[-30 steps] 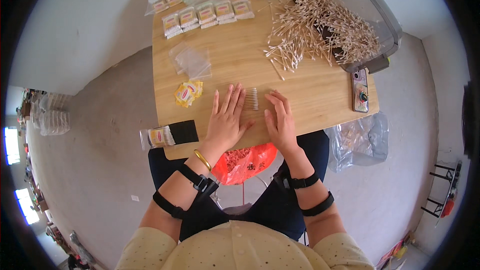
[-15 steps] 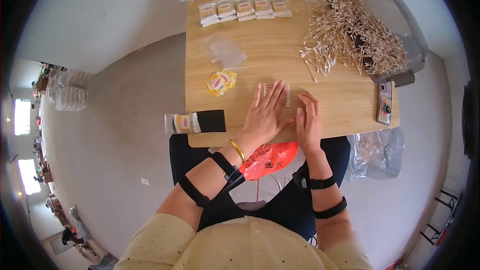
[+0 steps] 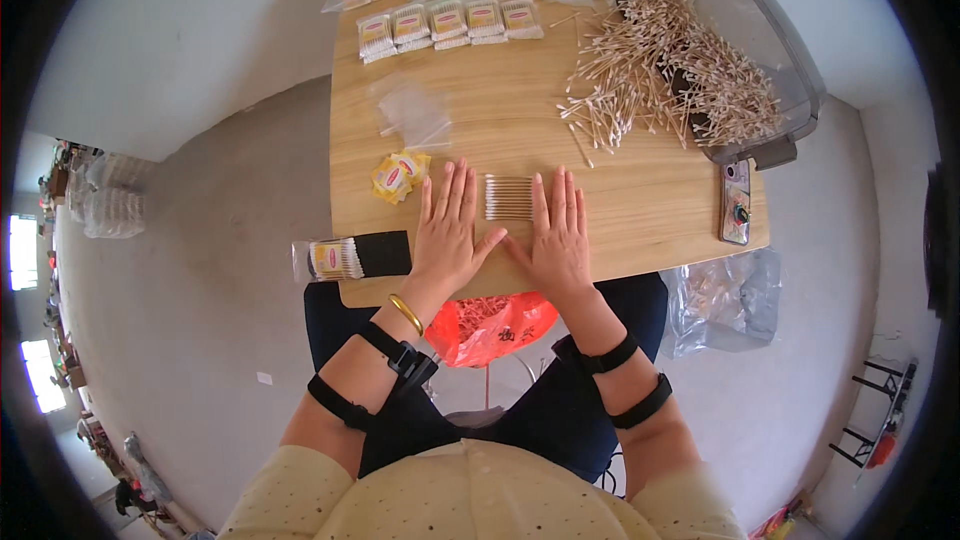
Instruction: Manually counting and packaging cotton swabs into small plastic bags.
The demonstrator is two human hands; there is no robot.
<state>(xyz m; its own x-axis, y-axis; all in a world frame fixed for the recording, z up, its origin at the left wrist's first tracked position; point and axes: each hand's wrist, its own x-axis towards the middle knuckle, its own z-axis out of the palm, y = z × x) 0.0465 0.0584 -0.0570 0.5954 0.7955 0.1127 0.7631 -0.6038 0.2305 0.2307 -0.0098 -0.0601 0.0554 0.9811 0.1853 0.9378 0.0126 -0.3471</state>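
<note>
A neat row of cotton swabs [image 3: 508,198] lies crosswise on the wooden table [image 3: 640,220], between my two hands. My left hand [image 3: 447,230] rests flat with fingers stretched, just left of the swab ends. On the other side my right hand [image 3: 560,235] also lies flat, its fingers along the right ends. The thumbs reach toward each other below the row. Left of my left hand sits a small pile of yellow-and-white cards [image 3: 398,176]. A partly bagged pack of swabs [image 3: 335,259] with a black insert [image 3: 385,253] lies at the table's left front edge.
Clear bags [image 3: 415,120] lie behind the cards. Filled swab packs [image 3: 447,22] line the back. Loose swabs [image 3: 625,90] spill from a tipped grey bin [image 3: 800,110] at the back right. A phone [image 3: 736,202] lies right; a red bag [image 3: 490,328] hangs below the front edge.
My left hand has come off the swabs to their left side, uncovering the row. My right hand has flattened against the right ends. The whole view has shifted slightly.
</note>
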